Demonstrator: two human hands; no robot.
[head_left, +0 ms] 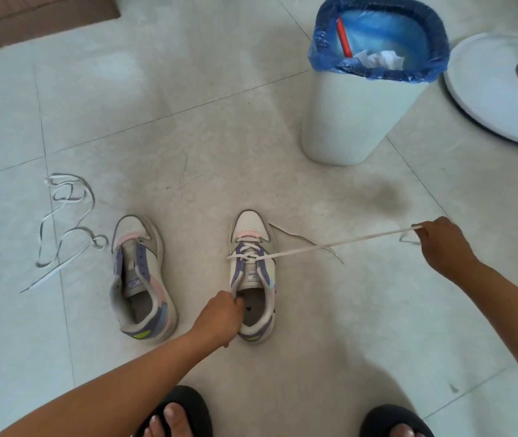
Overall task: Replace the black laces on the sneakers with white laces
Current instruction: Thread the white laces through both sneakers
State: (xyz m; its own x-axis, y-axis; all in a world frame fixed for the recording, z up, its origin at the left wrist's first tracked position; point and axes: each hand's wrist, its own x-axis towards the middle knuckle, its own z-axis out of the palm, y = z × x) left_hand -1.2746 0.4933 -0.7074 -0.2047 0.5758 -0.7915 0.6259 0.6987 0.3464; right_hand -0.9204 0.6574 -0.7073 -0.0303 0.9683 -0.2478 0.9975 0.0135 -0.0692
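Closest in, two feet in black slippers [178, 411] planted on the tiled floor [220, 137]. Just ahead, left hand [221, 313] curled round the collar of the right-side sneaker [253, 279], pinning it down. Right hand [440, 239] out wide, pinching the end of a white lace [339, 244] and drawing it taut from the lower eyelets. First crossings look threaded near the toe; upper eyelets bare. Other end of that lace lying slack on the floor just beside the shoe.

By the look of it, mid-lacing on the first shoe, roughly a third up. Next move calls for evening the two ends, then feeding the tip into the next eyelet up — needs the taut end brought back close to the shoe.

Left-side sneaker [141, 279] standing unlaced, tongue exposed, no lace in it. Second white lace [62, 228] tangled loose on the floor near it. No black laces anywhere in view.

Farther off, white bin [352, 121] lined with a blue bag [434, 36]; inside, crumpled white paper [380, 59] and a red stick-like item [343, 37]. Whether black laces went in there, cannot tell.
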